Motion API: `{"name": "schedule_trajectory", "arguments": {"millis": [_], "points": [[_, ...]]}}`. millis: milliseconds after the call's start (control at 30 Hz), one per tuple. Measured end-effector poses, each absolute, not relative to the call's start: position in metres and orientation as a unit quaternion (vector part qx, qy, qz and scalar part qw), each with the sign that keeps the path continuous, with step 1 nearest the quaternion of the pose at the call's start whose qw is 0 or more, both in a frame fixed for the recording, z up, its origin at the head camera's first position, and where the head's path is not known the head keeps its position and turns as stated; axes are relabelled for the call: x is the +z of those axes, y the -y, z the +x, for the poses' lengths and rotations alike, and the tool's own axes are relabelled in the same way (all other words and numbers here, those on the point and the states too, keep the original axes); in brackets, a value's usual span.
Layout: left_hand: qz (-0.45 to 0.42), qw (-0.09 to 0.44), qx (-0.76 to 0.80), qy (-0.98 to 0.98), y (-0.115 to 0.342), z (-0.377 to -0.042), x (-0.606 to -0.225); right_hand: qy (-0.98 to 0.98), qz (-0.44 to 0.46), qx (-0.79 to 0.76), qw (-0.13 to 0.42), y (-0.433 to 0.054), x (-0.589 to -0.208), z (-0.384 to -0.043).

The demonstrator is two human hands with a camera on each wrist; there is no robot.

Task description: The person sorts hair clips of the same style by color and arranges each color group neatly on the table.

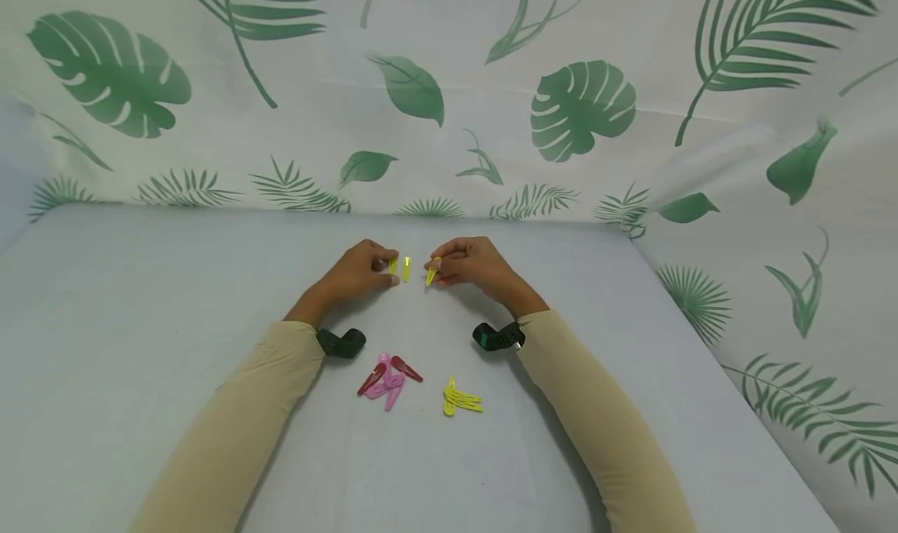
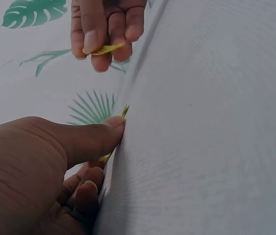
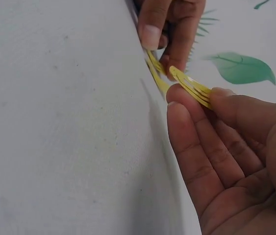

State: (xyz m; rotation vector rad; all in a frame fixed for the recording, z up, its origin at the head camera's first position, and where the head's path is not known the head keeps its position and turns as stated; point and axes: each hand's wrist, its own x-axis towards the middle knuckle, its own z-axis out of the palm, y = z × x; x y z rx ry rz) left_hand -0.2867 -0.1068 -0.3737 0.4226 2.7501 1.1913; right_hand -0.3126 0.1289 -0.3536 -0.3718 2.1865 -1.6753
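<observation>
Near the far side of the white table, my left hand (image 1: pixel 359 273) holds a yellow snap hair clip (image 1: pixel 392 267) by its ends between thumb and fingers, down at the tabletop. Just right of it lies another yellow hair clip (image 1: pixel 407 270), standing lengthwise and parallel to the first. My right hand (image 1: pixel 479 265) pinches a third yellow hair clip (image 3: pixel 190 87) between thumb and fingertips, tilted and a short way right of the other two. In the right wrist view its slotted prongs show, with the remaining fingers stretched beneath it.
Closer to me, a loose pile of pink hair clips (image 1: pixel 394 393) lies with two dark red clips (image 1: pixel 407 368) on the table (image 1: pixel 175 346). A small heap of yellow clips (image 1: pixel 463 399) sits to its right. A leaf-patterned curtain (image 1: pixel 491 97) borders the table's back and right side.
</observation>
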Motion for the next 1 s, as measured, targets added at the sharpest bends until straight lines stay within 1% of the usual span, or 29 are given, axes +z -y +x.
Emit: {"name": "schedule_trajectory", "arguments": {"millis": [633, 833, 1000], "points": [[0.133, 0.065, 0.396, -0.906, 0.105, -0.284, -0.370, -0.817, -0.135, -0.542, 0.146, -0.117, -0.357, -0.320], [0.134, 0.059, 0.391, -0.909, 0.107, -0.284, -0.370, -0.832, -0.162, -0.516, 0.126, -0.110, -0.357, -0.323], [0.139, 0.058, 0.393, -0.907, 0.106, -0.285, -0.371, -0.842, -0.165, -0.498, 0.124, -0.107, -0.357, -0.323]]}}
